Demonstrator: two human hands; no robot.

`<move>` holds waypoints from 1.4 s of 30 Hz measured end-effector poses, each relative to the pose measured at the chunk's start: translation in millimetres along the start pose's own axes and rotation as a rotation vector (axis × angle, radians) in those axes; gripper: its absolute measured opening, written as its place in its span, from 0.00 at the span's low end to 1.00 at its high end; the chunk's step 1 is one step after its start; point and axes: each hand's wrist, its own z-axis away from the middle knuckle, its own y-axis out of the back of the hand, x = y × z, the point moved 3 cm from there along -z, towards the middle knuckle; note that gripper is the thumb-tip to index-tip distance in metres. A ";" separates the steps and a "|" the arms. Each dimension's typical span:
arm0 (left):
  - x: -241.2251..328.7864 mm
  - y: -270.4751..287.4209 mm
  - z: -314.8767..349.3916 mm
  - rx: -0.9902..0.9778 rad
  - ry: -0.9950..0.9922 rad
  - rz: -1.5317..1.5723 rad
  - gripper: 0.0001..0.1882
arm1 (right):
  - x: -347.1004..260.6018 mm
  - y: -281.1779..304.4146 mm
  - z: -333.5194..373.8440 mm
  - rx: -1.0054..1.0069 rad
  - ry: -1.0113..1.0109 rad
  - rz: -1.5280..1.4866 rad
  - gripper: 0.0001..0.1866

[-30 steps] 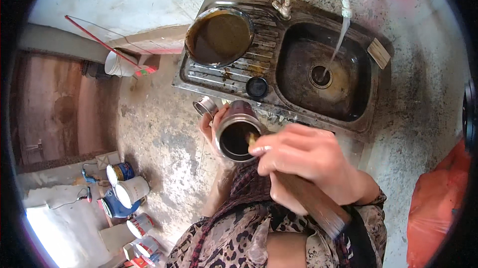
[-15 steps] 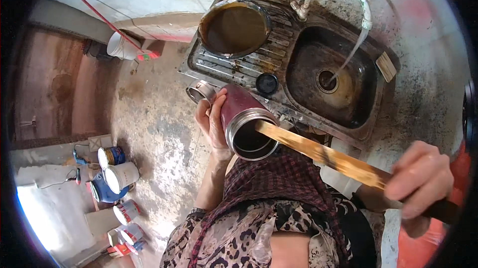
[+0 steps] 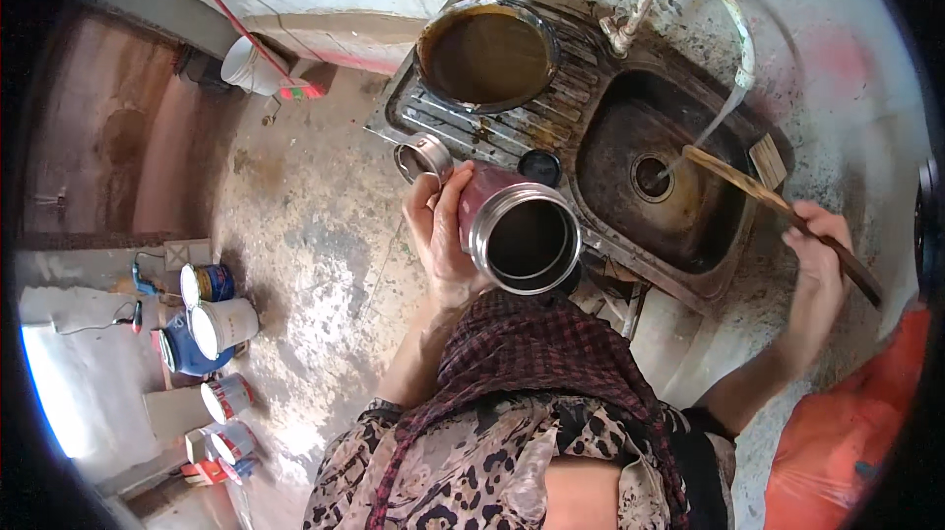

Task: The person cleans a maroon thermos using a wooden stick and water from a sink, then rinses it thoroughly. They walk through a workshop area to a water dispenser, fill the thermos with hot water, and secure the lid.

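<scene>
My left hand (image 3: 441,230) is wrapped round a maroon metal flask (image 3: 484,186), tilted so its open steel mouth faces up toward me. A steel ring-shaped piece (image 3: 421,156) sits by the fingers of that hand; whether they hold it I cannot tell. On the right, my right hand (image 3: 819,238) grips a long wooden stick (image 3: 753,186), pale at the far end and dark at the near end. The stick's tip lies over the stained steel sink (image 3: 709,235), close to water running from the white curved tap (image 3: 745,43).
A black-rimmed basin (image 3: 487,56) of murky brown liquid stands on the drainboard, with a black round lid (image 3: 539,168) near its front edge. A wooden block (image 3: 768,161) rests at the sink's right rim. Several paint buckets (image 3: 224,326) stand at left; orange-red cloth (image 3: 837,451) is at lower right.
The stick has come out of the flask and swung up over the sink with my right hand. My left hand still holds the flask, whose mouth now faces up more directly.
</scene>
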 end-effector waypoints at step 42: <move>-52.2 22.2 28.2 0.464 0.176 0.282 0.27 | -105.6 -120.8 4.3 -0.551 0.523 -0.690 0.04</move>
